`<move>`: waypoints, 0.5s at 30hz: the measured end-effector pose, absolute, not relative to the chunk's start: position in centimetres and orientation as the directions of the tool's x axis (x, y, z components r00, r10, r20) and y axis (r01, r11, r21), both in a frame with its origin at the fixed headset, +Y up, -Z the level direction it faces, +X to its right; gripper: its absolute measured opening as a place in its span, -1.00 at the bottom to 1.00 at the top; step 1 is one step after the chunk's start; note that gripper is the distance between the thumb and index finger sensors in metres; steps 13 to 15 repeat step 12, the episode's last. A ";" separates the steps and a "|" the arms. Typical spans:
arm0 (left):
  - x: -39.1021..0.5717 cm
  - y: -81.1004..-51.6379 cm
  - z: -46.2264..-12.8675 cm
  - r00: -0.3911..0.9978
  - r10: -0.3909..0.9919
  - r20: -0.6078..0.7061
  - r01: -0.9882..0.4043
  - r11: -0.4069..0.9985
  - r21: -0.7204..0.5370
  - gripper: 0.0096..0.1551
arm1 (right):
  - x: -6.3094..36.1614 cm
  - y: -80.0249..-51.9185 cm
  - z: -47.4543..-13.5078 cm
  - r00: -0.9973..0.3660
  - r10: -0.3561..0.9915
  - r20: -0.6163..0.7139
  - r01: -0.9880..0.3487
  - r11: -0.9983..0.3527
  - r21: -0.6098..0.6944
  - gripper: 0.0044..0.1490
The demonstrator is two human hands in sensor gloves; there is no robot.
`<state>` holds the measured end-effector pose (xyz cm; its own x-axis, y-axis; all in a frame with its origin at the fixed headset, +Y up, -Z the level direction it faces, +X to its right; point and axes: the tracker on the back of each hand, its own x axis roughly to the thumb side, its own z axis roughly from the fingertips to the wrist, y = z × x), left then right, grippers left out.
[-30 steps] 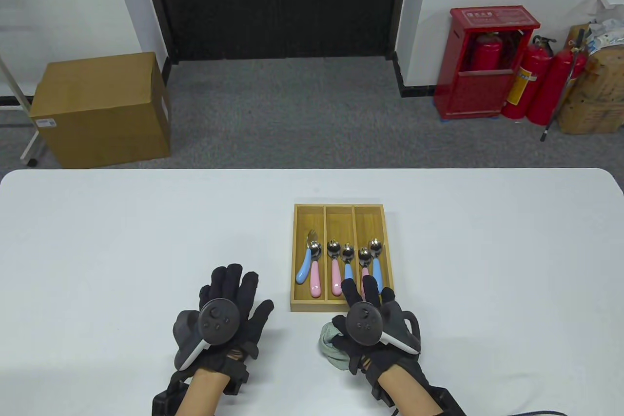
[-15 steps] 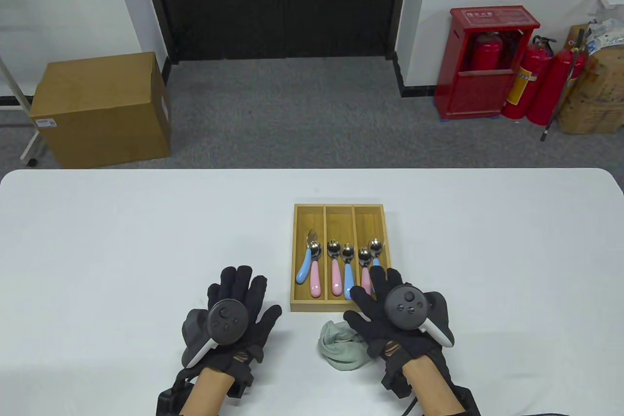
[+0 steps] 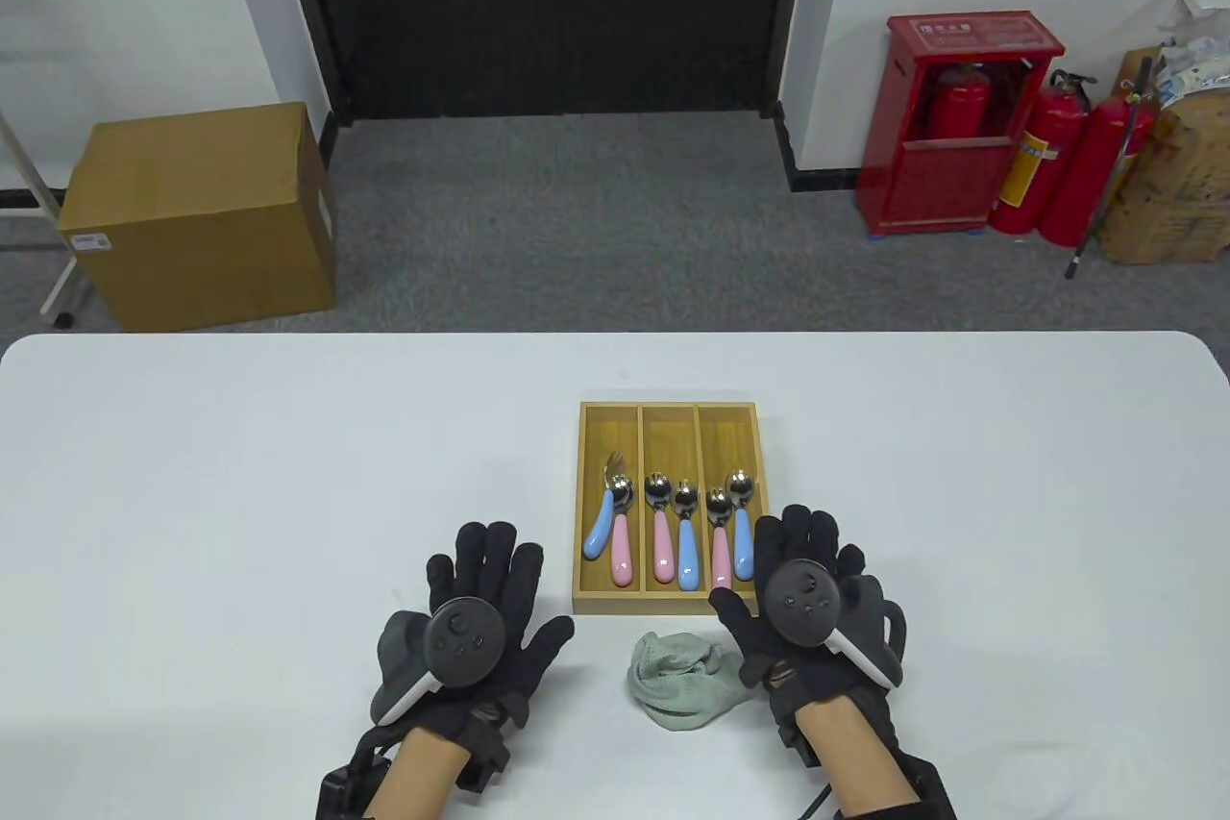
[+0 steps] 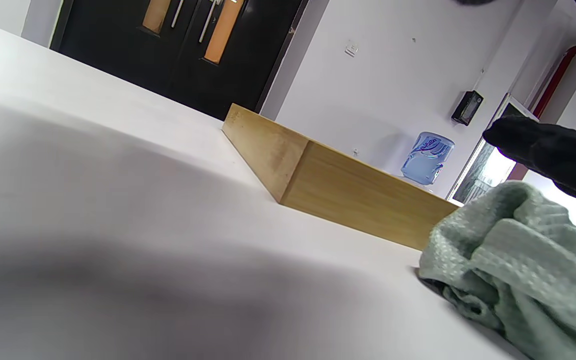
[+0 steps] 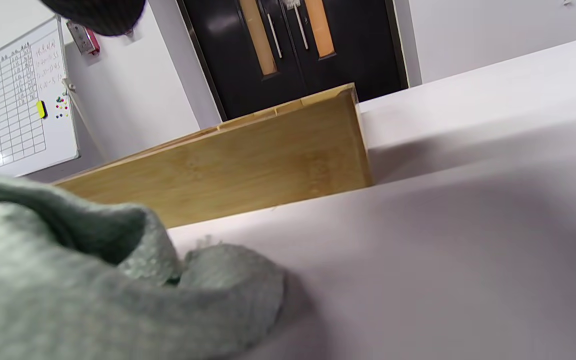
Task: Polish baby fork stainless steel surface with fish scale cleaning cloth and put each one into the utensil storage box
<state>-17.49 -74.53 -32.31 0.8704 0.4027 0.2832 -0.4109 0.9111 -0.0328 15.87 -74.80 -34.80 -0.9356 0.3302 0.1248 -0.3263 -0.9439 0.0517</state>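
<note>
The wooden utensil storage box [image 3: 672, 600] stands mid-table with three compartments; several baby utensils [image 3: 662, 532] with pink and blue handles lie inside. A crumpled grey-green cleaning cloth [image 3: 678, 678] lies on the table just in front of the box, also seen in the left wrist view [image 4: 513, 265] and the right wrist view [image 5: 83, 285]. My left hand [image 3: 485, 584] rests flat on the table left of the box, fingers straight. My right hand [image 3: 802, 560] lies flat at the box's front right corner, beside the cloth, holding nothing.
The white table [image 3: 240, 474] spreads wide on both sides. Beyond its far edge stand a cardboard box [image 3: 197, 214] on the floor at left and a red extinguisher cabinet [image 3: 961, 128] at right.
My right hand has let go of the cloth and moved right to lie flat beside the box. My left hand has slid a little right and forward.
</note>
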 end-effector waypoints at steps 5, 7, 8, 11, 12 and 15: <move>-17.6 -74.5 -32.2 0.875 0.398 0.275 -0.408 0.913 -0.020 0.03 | 15.3 -75.4 -34.9 -0.940 0.314 0.132 -0.306 -0.949 0.077 0.14; -17.6 -74.5 -32.2 0.877 0.394 0.274 -0.405 0.914 -0.018 0.03 | 15.1 -75.6 -34.9 -0.940 0.313 0.136 -0.304 -0.949 0.086 0.14; -17.6 -74.5 -32.2 0.878 0.393 0.274 -0.404 0.915 -0.018 0.03 | 15.0 -75.7 -34.9 -0.940 0.312 0.137 -0.302 -0.949 0.092 0.14; -17.7 -74.6 -32.2 0.879 0.392 0.271 -0.401 0.916 -0.020 0.03 | 14.9 -75.9 -35.0 -0.941 0.309 0.136 -0.296 -0.949 0.104 0.13; -17.7 -74.6 -32.2 0.880 0.391 0.270 -0.401 0.916 -0.022 0.03 | 15.0 -75.9 -35.0 -0.941 0.311 0.134 -0.298 -0.949 0.107 0.13; -17.7 -74.6 -32.2 0.880 0.391 0.270 -0.401 0.916 -0.022 0.03 | 15.0 -75.9 -35.0 -0.941 0.311 0.134 -0.298 -0.949 0.107 0.13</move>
